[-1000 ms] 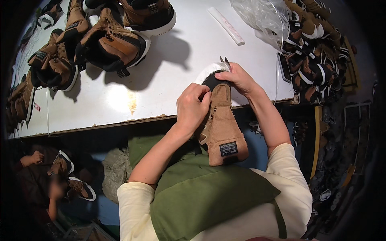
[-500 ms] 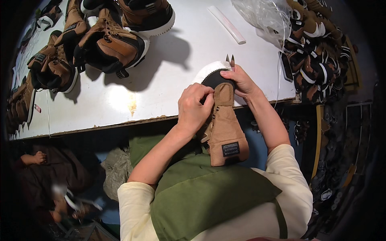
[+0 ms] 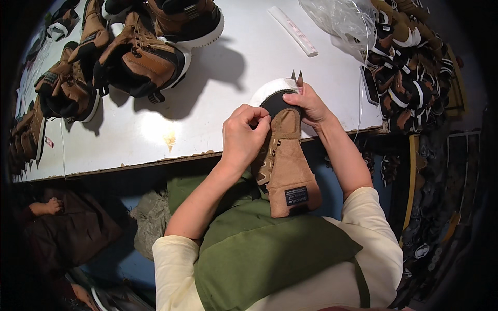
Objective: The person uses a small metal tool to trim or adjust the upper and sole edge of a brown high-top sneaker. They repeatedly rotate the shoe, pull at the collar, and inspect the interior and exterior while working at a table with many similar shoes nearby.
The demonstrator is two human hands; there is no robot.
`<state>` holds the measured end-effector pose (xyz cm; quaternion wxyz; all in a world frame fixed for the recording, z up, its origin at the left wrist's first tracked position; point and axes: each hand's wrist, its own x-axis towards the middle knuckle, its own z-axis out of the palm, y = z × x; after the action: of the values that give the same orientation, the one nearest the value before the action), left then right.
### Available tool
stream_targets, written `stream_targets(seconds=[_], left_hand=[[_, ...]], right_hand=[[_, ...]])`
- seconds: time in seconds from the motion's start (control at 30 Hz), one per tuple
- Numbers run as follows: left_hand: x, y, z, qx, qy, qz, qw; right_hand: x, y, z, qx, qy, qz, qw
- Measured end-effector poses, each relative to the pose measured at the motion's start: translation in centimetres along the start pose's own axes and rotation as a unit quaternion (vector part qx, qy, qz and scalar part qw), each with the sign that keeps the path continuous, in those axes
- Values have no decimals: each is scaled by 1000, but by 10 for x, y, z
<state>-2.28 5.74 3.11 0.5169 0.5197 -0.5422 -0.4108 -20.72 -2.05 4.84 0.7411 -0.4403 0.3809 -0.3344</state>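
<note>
A brown shoe [image 3: 293, 160] with a black toe and a white toothed sole rim is held over the table's near edge, its toe pointing away from me and its long tongue hanging toward my apron. My right hand [image 3: 310, 106] grips the toe, thumb on the black part. Two pointed metal blades, like thread snips [image 3: 297, 79], stick up beyond its fingers; the rest of them is hidden. At the left side of the toe my left hand [image 3: 244, 132] is closed in a pinch against the shoe. Whatever its fingertips hold is too small to make out.
Several brown and black shoes [image 3: 140, 57] stand on the white table [image 3: 197, 119] at the left. A white ruler-like strip [image 3: 293, 31], a clear plastic bag [image 3: 340, 23] and a dark phone-like slab [image 3: 370, 85] lie farther right, beside piled shoes [image 3: 410, 78]. Another person's hand [image 3: 53, 206] shows at lower left.
My left hand has shifted slightly left and down, its fingertips still at the toe's side. The shoe has tilted a little, showing more lacing. At lower left, the other person's lower hand has moved down.
</note>
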Motion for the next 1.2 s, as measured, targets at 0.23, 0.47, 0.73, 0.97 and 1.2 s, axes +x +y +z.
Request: stream_targets(seconds=[0.23,0.47,0.73,0.97,1.2], left_hand=[[0,-3,-3,119,35,113,986],[-2,-2,-4,105,39,117,987],[-4,5,-5,100,35,85,991],[-1,-1,-8,85,-3,84,993],[0,-5,-11,40,-26,69,996]], right_hand=[[1,-6,14,-52,2,-20,998],[2,-7,18,-50,4,-22,998],[1,-10,22,-65,-5,-34,997],[2,-12,26,-75,-12,-38,996],[4,-9,22,-52,-11,-24,998]])
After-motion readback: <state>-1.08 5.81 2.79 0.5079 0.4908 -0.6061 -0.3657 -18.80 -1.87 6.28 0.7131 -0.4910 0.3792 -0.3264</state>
